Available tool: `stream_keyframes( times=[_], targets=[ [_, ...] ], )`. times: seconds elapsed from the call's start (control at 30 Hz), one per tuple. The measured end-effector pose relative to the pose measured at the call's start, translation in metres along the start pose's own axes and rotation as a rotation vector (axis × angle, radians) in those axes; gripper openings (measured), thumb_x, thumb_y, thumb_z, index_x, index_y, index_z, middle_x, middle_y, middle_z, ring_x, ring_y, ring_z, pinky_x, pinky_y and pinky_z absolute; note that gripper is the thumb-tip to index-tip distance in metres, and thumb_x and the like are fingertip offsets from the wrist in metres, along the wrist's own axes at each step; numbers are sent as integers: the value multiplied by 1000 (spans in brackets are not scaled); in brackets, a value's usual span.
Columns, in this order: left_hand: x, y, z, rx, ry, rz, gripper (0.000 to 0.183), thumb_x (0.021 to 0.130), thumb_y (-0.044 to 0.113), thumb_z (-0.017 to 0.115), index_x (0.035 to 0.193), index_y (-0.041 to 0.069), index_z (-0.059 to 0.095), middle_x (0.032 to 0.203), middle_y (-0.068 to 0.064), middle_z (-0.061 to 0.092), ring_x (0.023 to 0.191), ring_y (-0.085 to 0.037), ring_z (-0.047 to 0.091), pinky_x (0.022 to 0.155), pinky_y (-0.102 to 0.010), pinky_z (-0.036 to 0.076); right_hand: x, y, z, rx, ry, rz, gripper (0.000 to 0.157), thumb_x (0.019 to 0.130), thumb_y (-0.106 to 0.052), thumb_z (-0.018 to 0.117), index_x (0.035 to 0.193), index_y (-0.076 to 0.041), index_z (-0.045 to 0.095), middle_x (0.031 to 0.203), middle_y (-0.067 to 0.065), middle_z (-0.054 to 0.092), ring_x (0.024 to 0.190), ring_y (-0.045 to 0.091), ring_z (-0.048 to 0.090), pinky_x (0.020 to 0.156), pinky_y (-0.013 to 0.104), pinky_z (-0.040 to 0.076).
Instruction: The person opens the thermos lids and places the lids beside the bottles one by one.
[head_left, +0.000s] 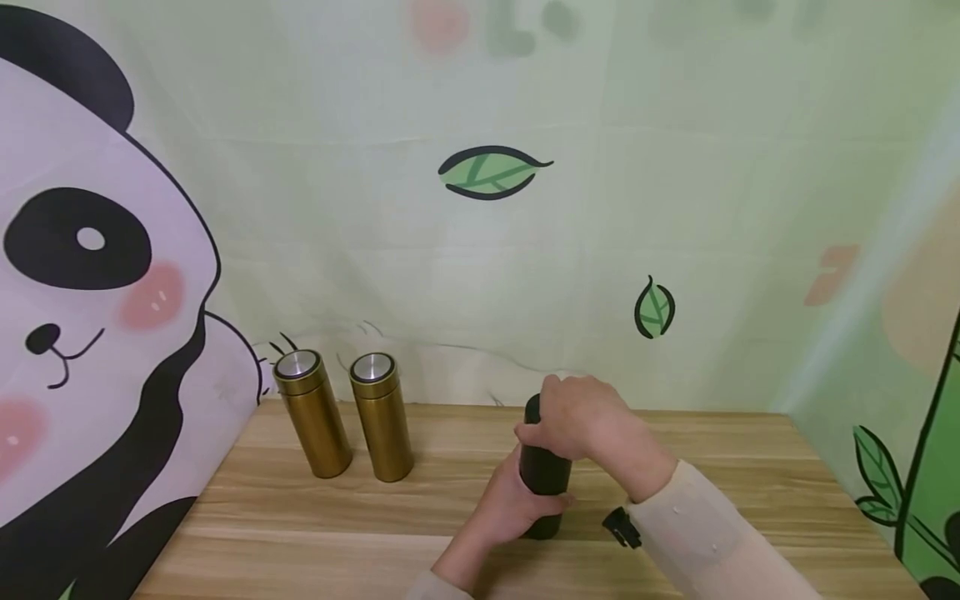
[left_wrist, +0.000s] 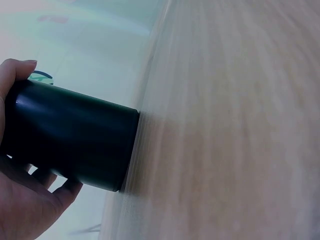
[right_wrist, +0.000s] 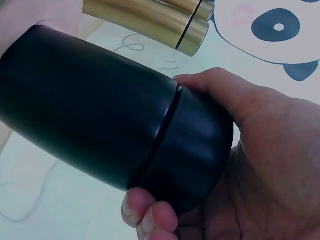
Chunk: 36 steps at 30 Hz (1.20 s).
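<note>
A black thermos flask (head_left: 545, 477) stands on the wooden table with both hands on it. Wrapped around its body is my left hand (head_left: 506, 504); the left wrist view shows the thumb on one side and fingers on the other. My right hand (head_left: 588, 417) grips the lid (right_wrist: 200, 145) from above, thumb and fingertips around its rim. In the right wrist view a thin seam shows between lid and body. The flask's base (left_wrist: 129, 152) meets the tabletop. Part of the lid is hidden by the right hand in the head view.
To the left, two gold thermos flasks stand upright with silver-topped lids: one farther left (head_left: 315, 425), one nearer (head_left: 384, 429). Behind the wooden table (head_left: 300, 542) hangs a pale green backdrop (head_left: 337, 208) with a panda and leaves. A black clip-like piece (head_left: 622, 527) is at the right sleeve.
</note>
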<state>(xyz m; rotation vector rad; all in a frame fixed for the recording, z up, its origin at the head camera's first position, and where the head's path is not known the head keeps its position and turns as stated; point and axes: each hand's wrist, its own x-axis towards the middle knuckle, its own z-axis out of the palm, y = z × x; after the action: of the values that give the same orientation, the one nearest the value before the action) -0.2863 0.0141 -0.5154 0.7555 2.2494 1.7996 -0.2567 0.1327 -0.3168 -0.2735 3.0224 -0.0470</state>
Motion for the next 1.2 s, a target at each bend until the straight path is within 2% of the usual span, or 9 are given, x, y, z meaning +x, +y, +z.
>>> stream_keyframes(
  times=[0.17, 0.37, 0.73, 1.0, 1.07, 1.2],
  targets=[
    [0, -2, -1, -3, -1, -5, 74, 85, 28, 84, 146, 39, 44, 132, 11, 63, 113, -13, 62, 101, -38, 48, -1, -1, 0, 3, -8, -6, 64, 94, -54, 68, 121, 3, 57, 93, 13, 65, 77, 25, 62, 70, 38, 55],
    [0, -3, -1, -4, -4, -3, 76, 84, 30, 85, 148, 36, 43, 133, 9, 63, 113, -14, 62, 100, -38, 49, -3, -1, 0, -12, -30, -22, 67, 95, -53, 67, 130, 3, 54, 102, 16, 69, 81, 26, 64, 75, 40, 57],
    [0, -2, 0, -18, -9, -4, 78, 84, 30, 84, 149, 41, 41, 134, 10, 62, 115, -14, 62, 102, -39, 48, -3, 1, -4, 6, -100, -55, 65, 98, -47, 66, 137, 2, 47, 93, 14, 69, 79, 25, 65, 79, 41, 57],
    [1, -1, -1, -7, -15, -11, 80, 85, 32, 84, 151, 40, 39, 134, 7, 62, 116, -15, 61, 101, -40, 48, -2, 6, -6, 24, -143, -95, 81, 99, -44, 66, 157, 1, 33, 126, 20, 68, 109, 30, 67, 98, 46, 55],
    [1, -1, -1, -10, -17, -22, 81, 85, 33, 84, 151, 40, 39, 134, 8, 62, 116, -15, 61, 101, -40, 49, -1, 7, -7, 29, -149, -108, 80, 98, -43, 67, 156, 1, 34, 126, 19, 68, 111, 30, 66, 99, 46, 54],
    [0, 0, -2, -20, -20, -31, 79, 85, 30, 84, 150, 39, 40, 133, 8, 62, 115, -15, 61, 100, -40, 49, 0, 9, -8, 41, -153, -139, 69, 98, -42, 68, 147, 0, 42, 115, 15, 69, 104, 28, 66, 96, 44, 54]
  ],
)
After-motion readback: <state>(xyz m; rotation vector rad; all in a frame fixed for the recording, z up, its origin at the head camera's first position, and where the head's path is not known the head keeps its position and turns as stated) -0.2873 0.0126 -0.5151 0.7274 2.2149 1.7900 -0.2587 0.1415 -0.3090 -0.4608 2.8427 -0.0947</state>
